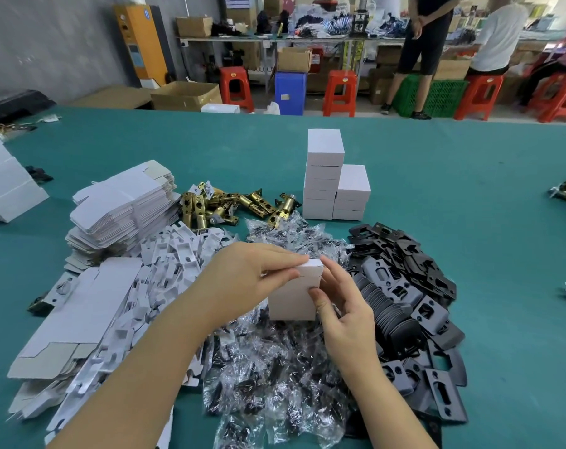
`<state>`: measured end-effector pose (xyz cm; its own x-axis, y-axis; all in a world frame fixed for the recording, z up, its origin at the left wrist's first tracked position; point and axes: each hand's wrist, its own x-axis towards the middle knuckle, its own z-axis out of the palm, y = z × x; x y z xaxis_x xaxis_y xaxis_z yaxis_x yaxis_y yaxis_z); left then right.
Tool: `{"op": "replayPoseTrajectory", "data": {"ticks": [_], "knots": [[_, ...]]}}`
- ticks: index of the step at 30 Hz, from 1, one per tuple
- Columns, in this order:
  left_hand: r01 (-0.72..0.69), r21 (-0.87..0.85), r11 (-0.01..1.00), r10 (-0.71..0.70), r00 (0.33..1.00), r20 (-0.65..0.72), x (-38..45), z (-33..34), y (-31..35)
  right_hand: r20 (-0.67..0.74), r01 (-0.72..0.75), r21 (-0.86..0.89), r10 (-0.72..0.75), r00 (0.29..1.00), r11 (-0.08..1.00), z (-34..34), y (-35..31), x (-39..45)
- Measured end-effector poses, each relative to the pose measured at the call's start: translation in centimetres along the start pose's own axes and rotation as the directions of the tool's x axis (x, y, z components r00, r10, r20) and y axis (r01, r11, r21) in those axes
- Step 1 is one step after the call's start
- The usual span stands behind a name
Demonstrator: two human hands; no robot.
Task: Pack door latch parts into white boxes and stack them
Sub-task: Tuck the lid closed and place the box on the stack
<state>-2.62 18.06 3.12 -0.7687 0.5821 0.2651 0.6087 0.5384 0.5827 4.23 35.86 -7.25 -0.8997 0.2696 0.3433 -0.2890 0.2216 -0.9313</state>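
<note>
**White box held up in both hands over the parts piles**

White card is what I see in the middle of the frame: a small white box (293, 294) stands upright, held above a heap of clear plastic bags (275, 377) with dark bits inside. My left hand (242, 277) comes in from the lower left. Its fingers and thumb pinch the top flap of the box near the upper edge. My right hand (343, 315) comes in from the lower right. Its thumb presses on the front of the box and its fingers curl round the right side, so both hands have hold of the box.

Just right of the hands lies a pile of black metal plates (414, 306) with holes cut in them. Left of the hands is a messy heap of white card inserts (174, 264). Farther left sit stacks of flat, unfolded boxes (122, 209). Above the bags, near the middle, is a bunch of brass latch bolts (229, 204).

Behind those, upper middle of the frame, closed white boxes are piled in two stacks (333, 183), touching side by side; the left stack is taller. All of this rests on a green table (469, 189).

Along the top of the frame are red stools (340, 92), cardboard cartons and people by a long bench.
</note>
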Motion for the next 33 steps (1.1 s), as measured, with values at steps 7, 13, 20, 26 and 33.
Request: {"op": "replayPoseTrajectory", "data": {"ticks": [7, 13, 20, 26, 33], "knots": [[0.022, -0.015, 1.0, -0.022, 1.0, 0.0, 0.16, 0.06, 0.15, -0.01, 0.007, -0.007, -0.007, 1.0, 1.0, 0.01, -0.36, 0.04], [0.018, 0.012, 1.0, -0.018, 1.0, -0.012, 0.19, 0.12, 0.38, -0.012, 0.005, -0.006, -0.005, 1.0, 1.0, -0.03, -0.49, 0.05], [0.001, 0.051, 0.999, 0.0, 1.0, -0.024, 0.09, 0.17, 0.69, -0.012, 0.01, -0.007, -0.01, 1.0, 1.0, -0.1, -0.54, 0.02], [-0.049, 0.123, 0.991, 0.043, 0.998, 0.052, 0.0, 0.07, 0.58, -0.019, 0.076, -0.085, -0.078, 0.997, 0.993, -0.12, -0.29, -0.15], [-0.063, 0.075, 0.995, 0.059, 0.997, 0.056, -0.24, 0.45, 0.14, -0.034, 0.243, -0.214, -0.256, 0.966, 0.946, 0.45, -0.37, -0.19]]}}
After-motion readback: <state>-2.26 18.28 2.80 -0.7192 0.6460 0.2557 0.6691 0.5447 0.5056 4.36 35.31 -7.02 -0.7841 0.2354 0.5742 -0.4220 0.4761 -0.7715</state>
